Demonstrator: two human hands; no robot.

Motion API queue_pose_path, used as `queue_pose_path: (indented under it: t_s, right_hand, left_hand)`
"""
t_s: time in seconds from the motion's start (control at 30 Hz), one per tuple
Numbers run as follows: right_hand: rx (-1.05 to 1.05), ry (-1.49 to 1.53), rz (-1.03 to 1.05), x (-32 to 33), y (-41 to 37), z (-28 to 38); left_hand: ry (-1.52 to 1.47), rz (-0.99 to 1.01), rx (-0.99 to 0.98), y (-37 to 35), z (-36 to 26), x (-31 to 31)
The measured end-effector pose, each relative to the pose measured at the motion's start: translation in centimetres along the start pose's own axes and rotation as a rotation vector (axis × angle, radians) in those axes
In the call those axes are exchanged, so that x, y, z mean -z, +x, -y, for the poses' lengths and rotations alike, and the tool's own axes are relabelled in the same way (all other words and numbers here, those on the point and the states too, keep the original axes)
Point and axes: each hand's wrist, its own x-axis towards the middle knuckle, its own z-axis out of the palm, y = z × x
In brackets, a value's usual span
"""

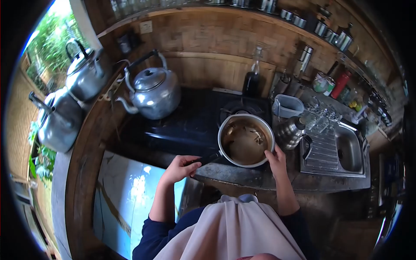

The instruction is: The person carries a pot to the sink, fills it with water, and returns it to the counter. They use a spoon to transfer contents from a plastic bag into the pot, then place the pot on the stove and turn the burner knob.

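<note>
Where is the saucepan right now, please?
Head view, right of centre: the saucepan sits on the stove, left hand gripping its handle, right hand at its rim.

One head cam, wide fisheye (dark rim all round), looking forward and steeply down onto the pan [246,141], close in. The person's own chest [234,234] sits right below the pan at frame bottom; kettle [152,89] well left of it, sink [349,149] just right, wood wall [208,39] beyond it, at top.
</note>
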Motion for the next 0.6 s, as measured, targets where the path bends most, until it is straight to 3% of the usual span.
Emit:
queue_pose_path:
  t_s: [0.1, 0.17, 0.27, 0.6]
  right_hand:
    - [0.047, 0.035, -0.024, -0.4, 3.1, -0.7]
    - [0.211, 0.002, -0.032, -0.6, 5.2, -1.0]
    - [0.12, -0.039, -0.061, -0.2, 8.2, -1.8]
    - [0.133, -0.032, -0.056, 0.0, 14.7, -5.5]
  left_hand:
    - [-0.062, -0.036, -0.03, 3.4, 0.0, 0.5]
    - [-0.105, -0.055, -0.032, 5.8, 0.6, 0.7]
    - [-0.102, -0.052, -0.026, 8.1, -0.9, 1.0]
    - [-0.101, -0.07, -0.05, 15.4, 0.8, 2.1]
